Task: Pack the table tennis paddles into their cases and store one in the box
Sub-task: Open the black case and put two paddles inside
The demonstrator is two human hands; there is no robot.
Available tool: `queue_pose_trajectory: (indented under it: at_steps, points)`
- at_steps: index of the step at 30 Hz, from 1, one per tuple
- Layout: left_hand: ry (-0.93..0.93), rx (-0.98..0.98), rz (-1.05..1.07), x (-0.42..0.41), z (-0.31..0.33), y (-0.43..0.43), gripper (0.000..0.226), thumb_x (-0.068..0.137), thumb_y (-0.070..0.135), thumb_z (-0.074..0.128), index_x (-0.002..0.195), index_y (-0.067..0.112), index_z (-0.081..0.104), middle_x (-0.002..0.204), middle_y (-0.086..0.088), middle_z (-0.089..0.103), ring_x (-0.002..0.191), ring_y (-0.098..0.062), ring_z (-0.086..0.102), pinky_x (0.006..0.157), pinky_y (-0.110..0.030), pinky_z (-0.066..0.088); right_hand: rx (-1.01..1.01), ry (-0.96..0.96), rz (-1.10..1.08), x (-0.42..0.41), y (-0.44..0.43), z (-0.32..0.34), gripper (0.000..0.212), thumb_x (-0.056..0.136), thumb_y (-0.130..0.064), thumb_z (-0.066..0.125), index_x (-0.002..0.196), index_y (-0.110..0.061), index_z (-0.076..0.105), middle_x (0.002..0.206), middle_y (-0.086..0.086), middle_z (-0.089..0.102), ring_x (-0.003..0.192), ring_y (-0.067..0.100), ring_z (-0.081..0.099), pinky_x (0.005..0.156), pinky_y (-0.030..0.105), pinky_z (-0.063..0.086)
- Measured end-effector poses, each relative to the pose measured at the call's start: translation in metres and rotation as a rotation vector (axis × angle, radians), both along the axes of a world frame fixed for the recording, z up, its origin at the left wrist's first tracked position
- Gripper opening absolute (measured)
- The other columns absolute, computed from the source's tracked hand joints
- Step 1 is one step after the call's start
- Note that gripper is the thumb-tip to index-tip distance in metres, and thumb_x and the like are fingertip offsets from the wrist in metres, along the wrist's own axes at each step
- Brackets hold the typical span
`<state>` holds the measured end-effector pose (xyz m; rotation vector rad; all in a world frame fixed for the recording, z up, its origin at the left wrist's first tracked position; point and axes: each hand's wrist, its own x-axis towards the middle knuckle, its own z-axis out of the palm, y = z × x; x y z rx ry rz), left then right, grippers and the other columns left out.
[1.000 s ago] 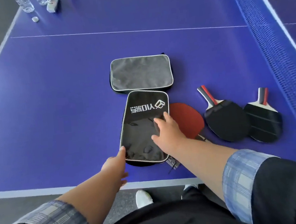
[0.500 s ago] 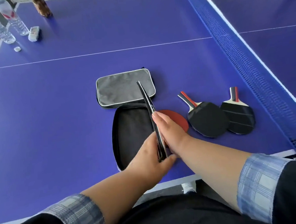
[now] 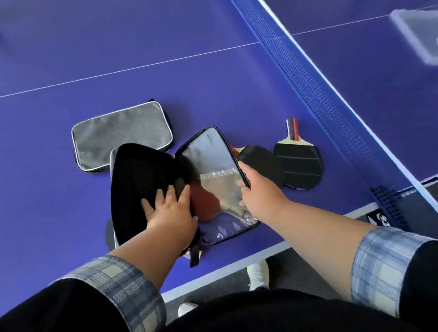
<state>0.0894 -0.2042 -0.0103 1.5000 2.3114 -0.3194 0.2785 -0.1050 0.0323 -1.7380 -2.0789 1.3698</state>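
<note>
Black case [image 3: 139, 179], flap only half raised 0.5 s before, lay spread open like a book near the table [image 3: 43, 209] edge. Left hand [image 3: 170, 210] pressed flat, fingers spread, on its dark half. Right hand [image 3: 259, 191] pinched the rim of its silver-lined half. Red paddle [image 3: 205, 202] showed at the fold.

The red paddle [image 3: 207, 203] shows only in part: my left grip [image 3: 171, 214] covers one side, and the clear pocket of the open case [image 3: 139, 179] hazes the rest. The case's raised flap and my right grip [image 3: 262, 192] hide one side of the black paddle [image 3: 264, 165]. The box [image 3: 424, 36] is blurred — cut by the edge.
</note>
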Motion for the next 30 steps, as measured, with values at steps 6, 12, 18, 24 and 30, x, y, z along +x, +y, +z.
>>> queue_pose_trajectory:
  at_steps: [6, 12, 18, 24, 30]
  points:
    - [-0.011, 0.0, 0.033, -0.007, 0.001, 0.006, 0.084, 0.089, 0.06, 0.05, 0.155, 0.039, 0.003, 0.166, -0.007, 0.006, 0.151, -0.035, 0.004, 0.115, -0.064, 0.007, 0.443, -0.47, 0.462, -0.002, 0.012, -0.004, 0.087, 0.088, -0.007, 0.053, 0.157, -0.03, 0.006, 0.166, 0.005, 0.001, 0.149, 0.031, 0.017, 0.114, 0.048, 0.029]
    - [0.092, 0.121, -0.028, -0.03, 0.005, 0.061, 0.07, 0.097, 0.041, 0.042, 0.157, 0.026, 0.01, 0.166, -0.009, 0.006, 0.152, -0.033, -0.001, 0.12, -0.053, 0.004, 0.705, -0.489, 0.895, -0.085, 0.034, -0.002, 0.068, 0.093, -0.015, 0.04, 0.157, -0.02, 0.017, 0.167, 0.006, 0.006, 0.153, 0.028, -0.004, 0.117, 0.062, -0.004]
    - [0.168, 0.064, -0.015, -0.053, -0.014, 0.08, 0.075, 0.096, 0.045, 0.037, 0.158, 0.021, 0.002, 0.167, -0.009, 0.0, 0.151, -0.034, -0.009, 0.118, -0.057, -0.005, 0.645, -0.581, 0.898, -0.146, 0.067, -0.033, 0.065, 0.097, -0.022, 0.037, 0.158, -0.018, 0.014, 0.167, 0.006, 0.007, 0.154, 0.029, -0.002, 0.117, 0.064, -0.003]
    - [0.113, 0.113, 0.085, -0.058, -0.045, 0.062, 0.081, 0.092, 0.063, 0.032, 0.158, 0.025, 0.004, 0.167, -0.006, -0.009, 0.151, -0.032, -0.008, 0.116, -0.061, -0.001, 0.529, -0.575, 0.873, -0.136, 0.069, -0.07, 0.067, 0.101, -0.049, 0.036, 0.158, -0.024, 0.012, 0.168, 0.004, -0.004, 0.153, 0.03, -0.007, 0.117, 0.065, -0.003]
    - [0.021, 0.108, 0.169, -0.058, -0.051, 0.054, 0.08, 0.091, 0.069, 0.027, 0.157, 0.031, 0.002, 0.167, -0.001, -0.011, 0.152, -0.029, -0.006, 0.117, -0.06, 0.011, 0.451, -0.452, 0.831, -0.125, 0.068, -0.082, 0.07, 0.1, -0.055, 0.036, 0.158, -0.028, 0.01, 0.168, 0.002, -0.008, 0.154, 0.026, -0.007, 0.12, 0.06, 0.004]
